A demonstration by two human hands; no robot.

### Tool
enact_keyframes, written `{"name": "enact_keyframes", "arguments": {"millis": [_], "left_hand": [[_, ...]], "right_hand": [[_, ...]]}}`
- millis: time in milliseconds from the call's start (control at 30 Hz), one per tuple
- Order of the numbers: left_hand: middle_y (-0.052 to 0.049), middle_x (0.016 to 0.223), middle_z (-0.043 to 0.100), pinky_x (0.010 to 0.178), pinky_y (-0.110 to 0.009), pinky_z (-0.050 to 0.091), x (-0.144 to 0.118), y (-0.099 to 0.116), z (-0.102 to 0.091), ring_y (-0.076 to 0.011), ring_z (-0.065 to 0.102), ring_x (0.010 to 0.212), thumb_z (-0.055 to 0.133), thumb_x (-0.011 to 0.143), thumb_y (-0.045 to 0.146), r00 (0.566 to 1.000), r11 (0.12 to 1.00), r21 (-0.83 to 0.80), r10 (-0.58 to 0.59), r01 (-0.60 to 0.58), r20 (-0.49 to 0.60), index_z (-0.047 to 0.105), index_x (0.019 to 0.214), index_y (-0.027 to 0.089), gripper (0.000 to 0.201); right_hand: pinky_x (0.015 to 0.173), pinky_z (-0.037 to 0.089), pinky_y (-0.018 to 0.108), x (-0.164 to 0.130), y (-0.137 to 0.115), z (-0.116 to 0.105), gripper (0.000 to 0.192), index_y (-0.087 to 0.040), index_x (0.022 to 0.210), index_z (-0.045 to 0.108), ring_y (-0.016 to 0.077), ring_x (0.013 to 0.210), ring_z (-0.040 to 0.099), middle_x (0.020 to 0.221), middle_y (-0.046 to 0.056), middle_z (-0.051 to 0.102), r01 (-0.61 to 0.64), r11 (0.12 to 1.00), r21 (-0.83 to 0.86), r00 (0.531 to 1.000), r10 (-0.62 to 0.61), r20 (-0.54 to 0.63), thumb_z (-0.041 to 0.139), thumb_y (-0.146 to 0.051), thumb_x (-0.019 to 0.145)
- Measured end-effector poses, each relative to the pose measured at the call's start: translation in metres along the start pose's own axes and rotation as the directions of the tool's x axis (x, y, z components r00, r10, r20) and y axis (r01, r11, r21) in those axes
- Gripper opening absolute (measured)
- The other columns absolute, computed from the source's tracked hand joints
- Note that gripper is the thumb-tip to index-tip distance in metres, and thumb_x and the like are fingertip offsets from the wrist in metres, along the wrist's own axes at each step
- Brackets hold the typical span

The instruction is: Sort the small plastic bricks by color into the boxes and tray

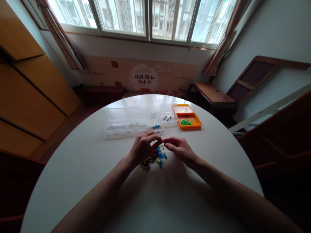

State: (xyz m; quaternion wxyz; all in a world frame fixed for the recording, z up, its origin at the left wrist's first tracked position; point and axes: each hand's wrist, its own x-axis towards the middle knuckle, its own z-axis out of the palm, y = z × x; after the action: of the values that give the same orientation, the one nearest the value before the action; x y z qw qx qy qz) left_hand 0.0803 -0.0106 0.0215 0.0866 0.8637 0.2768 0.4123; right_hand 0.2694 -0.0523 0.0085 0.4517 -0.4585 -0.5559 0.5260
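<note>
Above a pile of small building bricks (160, 156) in blue, pale yellow, brown and black, my two hands come together at the fingertips. My left hand (143, 145) is curled, its thumb and forefinger drawn into a pinch; whatever is in it is too small to make out. My right hand (181, 148) also has thumb and forefinger close together, meeting the left fingertips, and anything between them is unclear. Part of the pile is hidden under my left hand. Beyond the hands, an orange box (198, 124) holds green bricks (186, 122).
Clear plastic boxes with lids raised stand in a row: one (116, 129) at left, one (137, 127) with pale yellow bricks, one (155, 128) with blue bricks, one (171, 120) with dark bricks. All rest on a round white table (85, 155). A wooden chair (213, 92) stands behind right.
</note>
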Motion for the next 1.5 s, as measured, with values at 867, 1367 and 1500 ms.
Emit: {"name": "enact_keyframes", "arguments": {"millis": [867, 1367, 1500], "left_hand": [[-0.001, 0.076, 0.067, 0.059, -0.023, 0.046, -0.006, -0.029, -0.012, -0.0109, 0.056, 0.063, 0.058, 0.083, 0.020, 0.962, 0.970, 0.009, -0.238, 0.241, -0.133, 0.069, 0.085, 0.019, 0.011], [-0.001, 0.072, 0.064, 0.064, -0.026, 0.046, -0.006, -0.014, -0.005, -0.0129, 0.056, 0.065, 0.053, 0.081, 0.011, 0.997, 0.995, 0.077, -0.065, 0.063, 0.028, 0.061, 0.078, 0.018, 0.011], [-0.003, 0.077, 0.065, 0.067, -0.027, 0.047, -0.004, -0.007, -0.004, -0.0146, 0.058, 0.070, 0.058, 0.083, 0.019, 0.993, 0.998, 0.065, 0.018, -0.026, 0.114, 0.061, 0.082, 0.019, 0.003]], "right_hand": [[0.065, 0.044, 0.023, -0.008, 0.004, -0.014, 0.024, -0.019, 0.088, 0.069, 0.0102, 0.067, 0.054, 0.090, 0.002, 0.063, 0.358, 0.675, -0.645, 0.934, -0.256, 0.251, 0.059, -0.004, 0.072], [0.071, 0.043, 0.025, -0.005, 0.005, -0.012, 0.012, -0.019, 0.082, 0.067, 0.0134, 0.075, 0.056, 0.085, 0.004, 0.061, 0.374, 0.601, -0.707, 0.927, -0.254, 0.275, 0.057, -0.013, 0.085], [0.066, 0.043, 0.024, 0.000, 0.004, -0.013, 0.008, -0.018, 0.083, 0.066, 0.0106, 0.068, 0.053, 0.085, 0.002, 0.060, 0.307, 0.734, -0.606, 0.951, -0.251, 0.178, 0.059, -0.020, 0.086]]}}
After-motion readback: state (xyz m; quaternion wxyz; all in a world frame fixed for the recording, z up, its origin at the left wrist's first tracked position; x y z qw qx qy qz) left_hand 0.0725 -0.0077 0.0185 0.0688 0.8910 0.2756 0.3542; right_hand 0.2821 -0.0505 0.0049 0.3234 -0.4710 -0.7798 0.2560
